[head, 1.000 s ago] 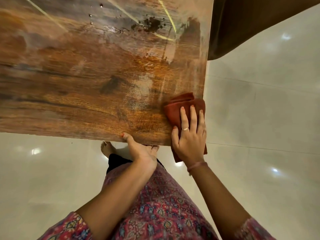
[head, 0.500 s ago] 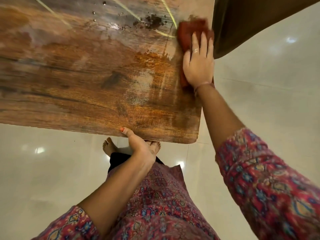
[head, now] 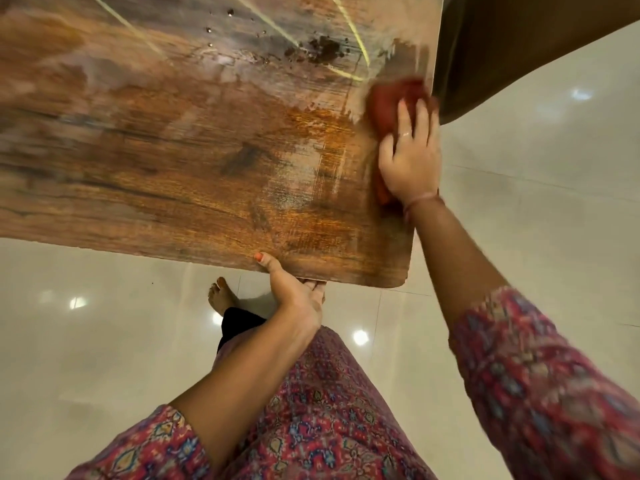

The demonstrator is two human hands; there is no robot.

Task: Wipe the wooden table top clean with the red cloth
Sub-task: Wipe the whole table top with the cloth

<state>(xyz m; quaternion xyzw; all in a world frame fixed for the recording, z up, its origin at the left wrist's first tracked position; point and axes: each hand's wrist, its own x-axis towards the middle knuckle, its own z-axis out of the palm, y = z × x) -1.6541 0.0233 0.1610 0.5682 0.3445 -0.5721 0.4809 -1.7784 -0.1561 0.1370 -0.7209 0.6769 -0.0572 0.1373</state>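
Note:
The wooden table top (head: pixel 180 161) fills the upper left, streaked with wet wipe marks. A dark crumbly stain (head: pixel 323 48) and small specks lie near its far right part. My right hand (head: pixel 410 157) presses flat on the red cloth (head: pixel 391 102) along the table's right edge, fingers straight over it; the cloth is blurred from motion. My left hand (head: pixel 294 292) grips the near edge of the table, thumb on top and fingers curled underneath.
A brown piece of furniture (head: pixel 519 46) stands just beyond the table's right edge. Glossy pale floor tiles (head: pixel 536 220) surround the table. My bare foot (head: pixel 221 296) shows under the near edge.
My right hand first swept the cloth from the near right corner up to the far right edge, then slid it back toward me. The left hand stayed on the near edge.

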